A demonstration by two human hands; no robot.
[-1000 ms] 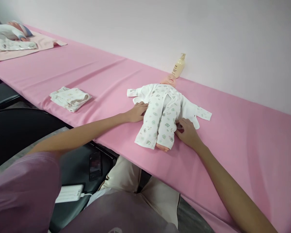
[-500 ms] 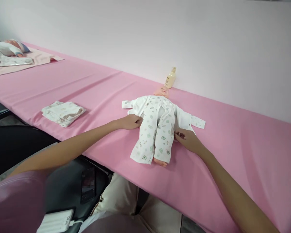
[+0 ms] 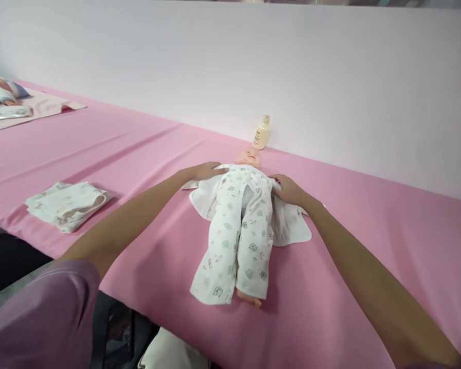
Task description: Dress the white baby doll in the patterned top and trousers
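Note:
A baby doll (image 3: 249, 157) lies on its back on the pink table cover (image 3: 138, 154), dressed in white printed trousers (image 3: 238, 241) over an open white jacket (image 3: 288, 225). My left hand (image 3: 204, 170) rests by the doll's shoulder on the left, fingers curled on the jacket's edge. My right hand (image 3: 288, 188) lies on the jacket at the doll's other side, fingers bent over the cloth. One bare foot (image 3: 249, 299) pokes out of a trouser leg.
A cream pump bottle (image 3: 262, 132) stands against the wall behind the doll's head. Folded white printed clothes (image 3: 65, 204) lie at the left. Far left, another doll on a pale pink cloth (image 3: 7, 100).
Both hands moved up from the doll's hips to its shoulders. The camera came closer and more over the doll; the jacket's sleeves are no longer spread out.

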